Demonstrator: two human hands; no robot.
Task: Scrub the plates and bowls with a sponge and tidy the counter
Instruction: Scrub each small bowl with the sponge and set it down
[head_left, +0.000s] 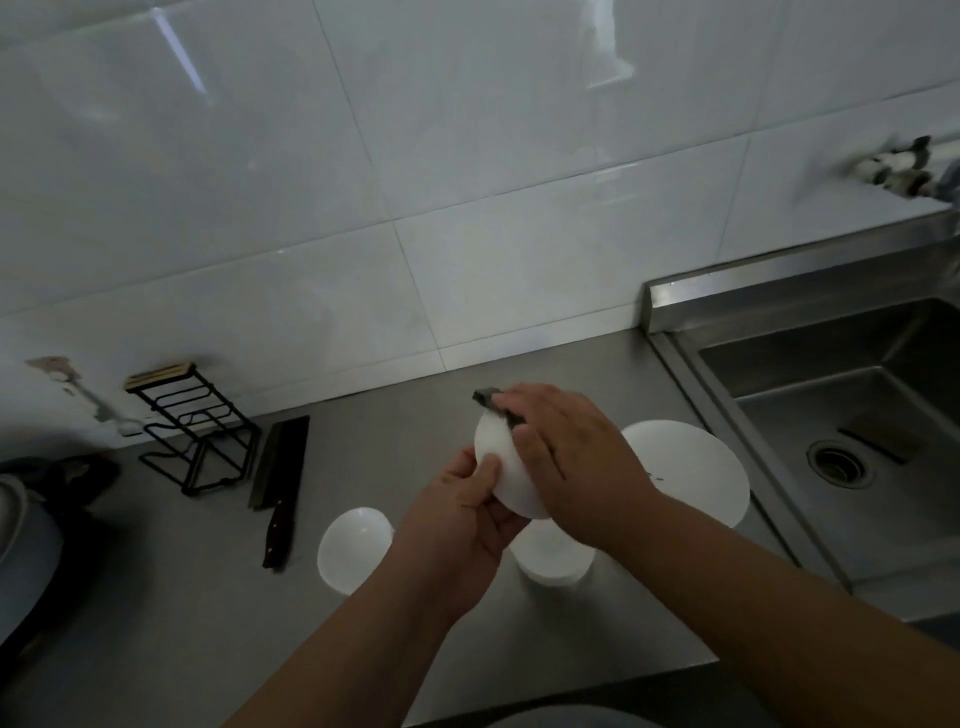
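Above the counter (571, 371), left hand (457, 525) grips a bowl (500, 470), right hand (566, 452) holds the sponge (489, 399) (cleaver (278, 478), plate (691, 467) nearby).

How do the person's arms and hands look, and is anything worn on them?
The left hand and the right hand are ungloved. No sleeve, watch or bracelet shows anywhere along either arm in view.

Dim, soft blur; glare streaks on wall tiles (363, 156).
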